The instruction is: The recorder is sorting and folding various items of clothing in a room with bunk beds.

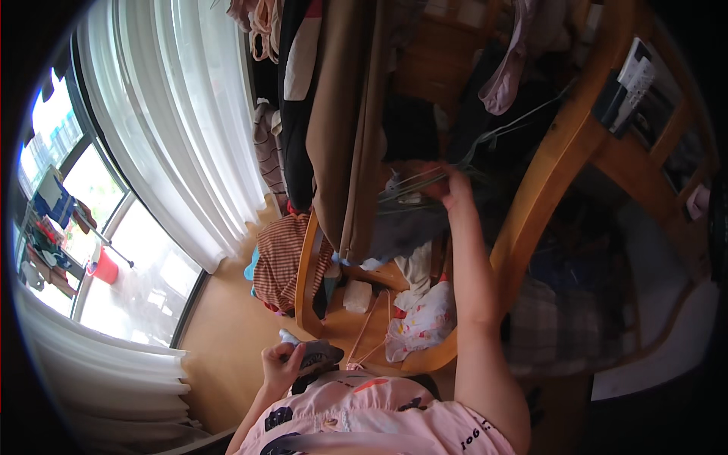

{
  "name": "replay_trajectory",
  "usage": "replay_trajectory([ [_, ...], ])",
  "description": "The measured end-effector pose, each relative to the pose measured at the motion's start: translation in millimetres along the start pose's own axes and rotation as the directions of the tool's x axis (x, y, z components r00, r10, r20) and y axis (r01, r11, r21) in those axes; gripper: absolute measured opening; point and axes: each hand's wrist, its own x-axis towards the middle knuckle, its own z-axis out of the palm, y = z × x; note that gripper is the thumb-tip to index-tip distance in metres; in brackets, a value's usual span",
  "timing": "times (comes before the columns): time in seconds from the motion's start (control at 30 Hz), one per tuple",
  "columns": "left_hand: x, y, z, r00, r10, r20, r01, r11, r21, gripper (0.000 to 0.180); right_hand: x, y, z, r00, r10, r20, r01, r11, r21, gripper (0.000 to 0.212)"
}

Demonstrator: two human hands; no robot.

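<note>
My left hand [283, 365] is closed low in front of my body, gripping a dark grey cloth [322, 353] with black patches. I cannot make out which garment it is. My right hand [444, 186] reaches forward among the hanging clothes, its fingers closed around thin pale-green wires that look like wire hangers [485, 142]. These are partly smeared and in shadow. Beside that hand hang long brown trousers [345, 144], and a dark grey garment [406, 227] is below it.
A curved wooden frame [550, 182] rises at the right. On its lower wooden part lie a white patterned cloth [421, 322] and a pink hanger [369, 326]. A striped brown cloth [284, 265] drapes at the left. White curtains [163, 114] and a red bucket [104, 267] are farther left.
</note>
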Motion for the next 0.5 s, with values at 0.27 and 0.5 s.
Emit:
replay_trajectory([
  [0.27,1,-11,-10,0.999,0.000,0.034,0.000,1.000,-0.008,0.034,-16,-65,50,0.988,-0.153,-0.036,0.148,0.983,-0.112,0.017],
  [0.5,-8,-27,-12,0.999,-0.029,0.035,0.030,0.999,-0.043,0.036,-10,-56,58,0.932,-0.332,-0.146,0.337,0.942,0.005,0.010],
])
